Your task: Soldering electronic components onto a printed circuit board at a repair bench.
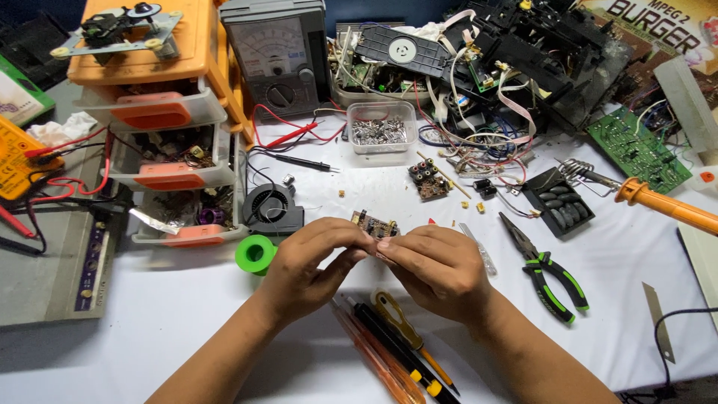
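Observation:
My left hand [310,263] and my right hand [437,268] meet at their fingertips over the middle of the white table. Together they pinch a small part [376,251] that the fingers mostly hide. Just behind the fingertips lies a small circuit board [374,224]. Under my wrists lie several screwdrivers [396,340] with orange, black and yellow handles. A green spool [256,253] sits left of my left hand.
Green-handled pliers [550,275] lie to the right, with an orange soldering iron [662,203] beyond. A black fan [272,208], an orange drawer unit [168,123], an analogue meter [277,56], a clear box of metal parts [380,127] and stripped electronics [523,60] crowd the back.

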